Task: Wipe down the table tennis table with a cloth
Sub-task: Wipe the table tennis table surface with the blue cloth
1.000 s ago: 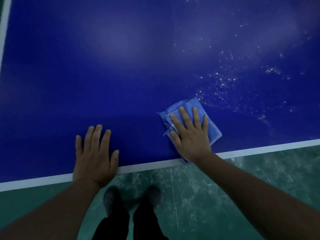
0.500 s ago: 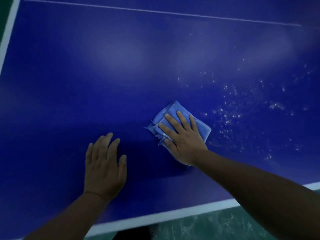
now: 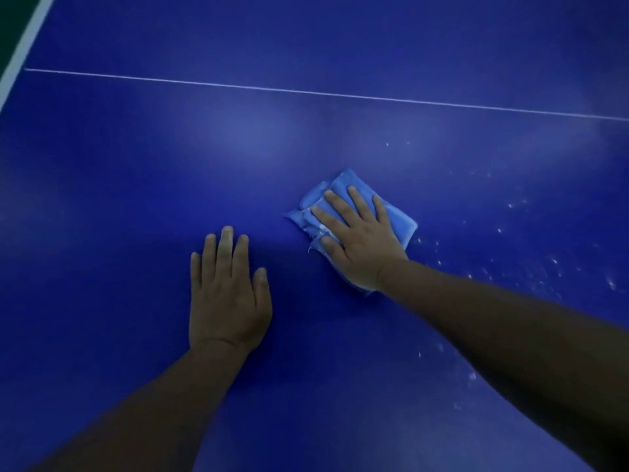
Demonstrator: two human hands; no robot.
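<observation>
One dark blue table tennis table (image 3: 136,199) fills the frame. One folded light blue cloth (image 3: 398,221) lies right of centre; right hand (image 3: 360,240) presses flat on it, fingers straight, nothing grasped. Left hand (image 3: 226,294) rests flat on bare surface, lower centre, fingers straight. One thin white line (image 3: 306,92) crosses upper frame. White specks (image 3: 551,260) scattered at right, uncounted.

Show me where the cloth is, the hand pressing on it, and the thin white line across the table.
cloth (image 3: 396,221), head view, bare blue corner right of the fingers.
right hand (image 3: 360,243), head view, back of the hand.
thin white line (image 3: 306,92), head view, mid-length of the stripe.
</observation>
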